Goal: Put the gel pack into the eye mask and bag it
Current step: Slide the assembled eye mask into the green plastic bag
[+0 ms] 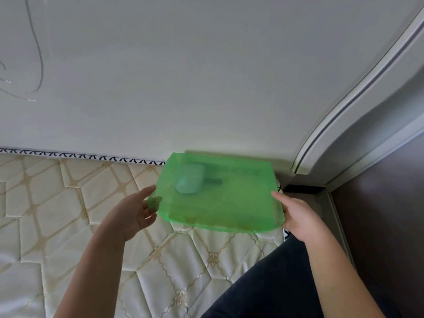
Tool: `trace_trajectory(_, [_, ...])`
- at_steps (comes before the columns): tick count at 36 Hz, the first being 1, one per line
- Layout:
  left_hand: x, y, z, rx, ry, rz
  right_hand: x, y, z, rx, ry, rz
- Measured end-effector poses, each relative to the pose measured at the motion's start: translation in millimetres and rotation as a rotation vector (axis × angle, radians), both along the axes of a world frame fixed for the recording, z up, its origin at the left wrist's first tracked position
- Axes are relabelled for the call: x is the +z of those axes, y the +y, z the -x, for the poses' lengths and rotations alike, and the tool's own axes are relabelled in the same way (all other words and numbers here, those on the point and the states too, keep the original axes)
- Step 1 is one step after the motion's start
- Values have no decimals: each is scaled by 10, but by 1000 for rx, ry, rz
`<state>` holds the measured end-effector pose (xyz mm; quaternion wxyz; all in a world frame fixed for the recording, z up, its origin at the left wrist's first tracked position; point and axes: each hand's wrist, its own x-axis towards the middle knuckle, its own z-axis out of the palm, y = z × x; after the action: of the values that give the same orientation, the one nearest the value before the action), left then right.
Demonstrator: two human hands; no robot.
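While the right hand (pixel 296 216) pinches one edge of the green bag (pixel 224 203) and the left hand (pixel 135 212) props the other on nearly straight fingers, the pale eye mask (pixel 189 180) lies inside, nearer the left grip; bagging seems done, sealing perhaps left.

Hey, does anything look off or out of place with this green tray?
Nothing looks spilled or broken. The green tray sits between the left hand and right hand above the mattress; a pale rounded item lies inside, toward the left hand.
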<state>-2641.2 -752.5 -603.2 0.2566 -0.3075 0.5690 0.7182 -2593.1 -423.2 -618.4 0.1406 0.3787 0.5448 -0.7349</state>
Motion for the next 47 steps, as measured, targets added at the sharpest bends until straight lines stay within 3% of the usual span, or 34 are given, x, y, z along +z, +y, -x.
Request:
trace_trajectory(5, [-133, -2, -48, -58, 26, 173, -60, -2, -58, 55, -50, -118])
trace_trajectory(13, [-274, -5, -95, -156, 30, 267, -174, -9, -98, 81, -94, -216])
trace_trajectory(22, [-384, 33, -71, -164, 62, 338, -243, -20, -134, 7, -88, -168])
trace_trajectory(34, [-493, 75, 8, -314, 147, 433, -307, 42, -108, 69, -81, -252])
trace_trajectory(40, [-515, 101, 181, -252, 210, 398, -294, 22, -74, 149, -10, -302])
trace_trajectory(47, [-472, 208, 328, -112, 239, 266, -304, 0, -16, 71, 65, -357])
